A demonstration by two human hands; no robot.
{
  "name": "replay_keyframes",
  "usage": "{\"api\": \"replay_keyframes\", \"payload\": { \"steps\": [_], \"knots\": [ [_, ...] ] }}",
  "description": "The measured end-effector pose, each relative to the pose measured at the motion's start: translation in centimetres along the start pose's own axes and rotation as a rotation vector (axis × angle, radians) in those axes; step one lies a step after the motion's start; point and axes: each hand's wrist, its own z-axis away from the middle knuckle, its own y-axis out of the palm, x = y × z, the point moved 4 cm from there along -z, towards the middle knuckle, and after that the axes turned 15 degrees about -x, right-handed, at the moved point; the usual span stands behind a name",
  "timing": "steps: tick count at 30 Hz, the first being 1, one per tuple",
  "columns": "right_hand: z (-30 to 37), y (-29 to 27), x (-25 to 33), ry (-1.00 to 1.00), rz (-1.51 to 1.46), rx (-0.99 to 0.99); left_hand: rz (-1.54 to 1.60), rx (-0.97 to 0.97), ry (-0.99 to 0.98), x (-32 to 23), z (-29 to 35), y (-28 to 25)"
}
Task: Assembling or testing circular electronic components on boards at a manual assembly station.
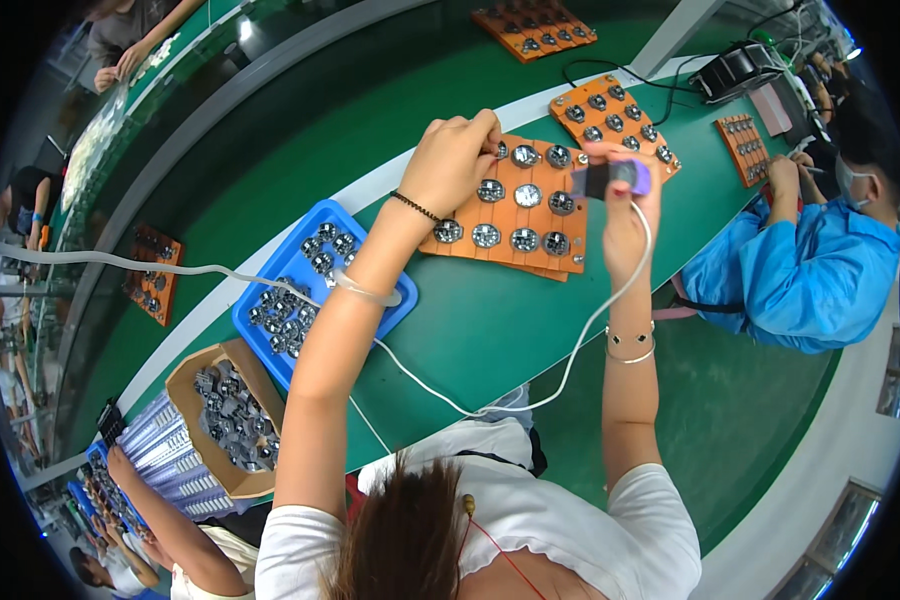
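Note:
On the green bench lies an orange board (505, 215) with rows of small round silver-and-black parts, stacked on another orange board. My left hand (453, 165) is at its far left corner, fingers bent and closed beside a round part; whatever is between the fingertips is hidden. My right hand (622, 225) grips a small black-and-purple handheld tool (615, 180) over the board's right edge. A thin white hose (570, 375) hangs from that tool and loops across the bench. At left, under my left forearm, a blue tray (395, 315) holds loose round parts.
A cardboard box (260, 480) of grey parts stands near left beside clear plastic trays (165, 450). Other orange boards (615, 118) lie farther off, some on the green belt (370, 110). A person in blue (800, 270) sits at right, near a black device (735, 72).

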Motion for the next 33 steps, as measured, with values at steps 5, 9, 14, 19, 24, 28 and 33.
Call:
{"api": "replay_keyframes", "payload": {
  "steps": [5,9,14,19,24,28,33],
  "knots": [
    [-1.5,2.4,-2.1,0.015,0.023,0.103,0.073,-0.017,-0.008,-1.8,-0.5,-0.9],
    [-1.0,4.1,-1.7,-0.087,0.066,0.156,0.154,-0.089,0.068,-4.9,-0.4,-2.1],
    [-0.7,4.2,-1.5,0.046,-0.078,0.149,0.168,-0.068,0.081,-4.9,-0.3,-2.3],
    [-0.7,3.8,-2.1,0.016,-0.023,0.155,0.211,-0.038,0.035,-4.4,0.0,-1.9],
    [-0.8,3.3,-1.1,0.056,-0.097,0.097,0.109,-0.125,0.152,-5.0,0.0,-2.6],
    [-0.5,3.1,-1.1,0.068,-0.095,0.099,0.166,-0.029,0.075,-4.6,0.4,-1.9],
    [-0.6,2.9,-1.5,-0.041,0.062,0.049,0.151,-0.033,0.015,-4.0,0.0,-1.9]
  ]
}}
